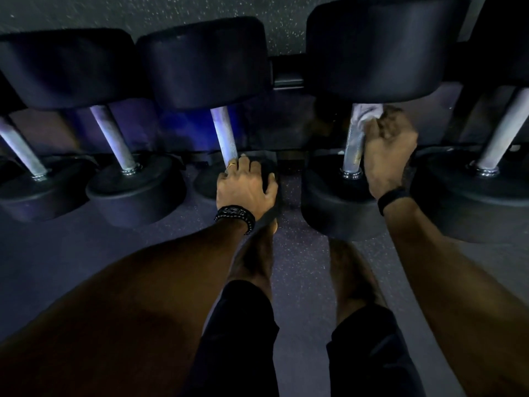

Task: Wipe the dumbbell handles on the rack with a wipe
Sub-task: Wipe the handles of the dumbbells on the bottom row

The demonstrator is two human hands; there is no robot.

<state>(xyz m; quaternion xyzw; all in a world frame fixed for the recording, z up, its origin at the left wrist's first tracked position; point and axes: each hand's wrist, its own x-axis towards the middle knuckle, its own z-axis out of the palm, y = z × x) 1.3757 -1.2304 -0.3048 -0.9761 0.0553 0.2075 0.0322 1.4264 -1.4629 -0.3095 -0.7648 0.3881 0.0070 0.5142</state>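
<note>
A row of black dumbbells lies on a low rack (287, 73), each with its metal handle running from a near head to a far head. The right hand (389, 150) is wrapped around the upper part of the handle (352, 151) of the fourth dumbbell from the left, fingers curled and clamping a pale wipe (363, 114) against the metal; the wipe sits bunched at the top of the handle, just below the far head (378, 50). The lower stretch of that handle is bare down to its chrome collar at the near head (335, 202). The left hand (246, 187) rests on the near head of the third dumbbell (206, 187), fingers spread and fairly straight over the rubber, the thumb out to the right; it grasps nothing, and the fingers lie beside the foot of that dumbbell's handle (226, 133). A gold ring (232, 165) shows on one finger, a dark beaded bracelet (236, 217) circles the left wrist, and a black band (393, 197) circles the right wrist. Two more handles (114, 138) stand to the left, another (501, 133) at far right. Below, the person's legs in dark shorts (234, 339) stand over speckled flooring (300, 282).
</note>
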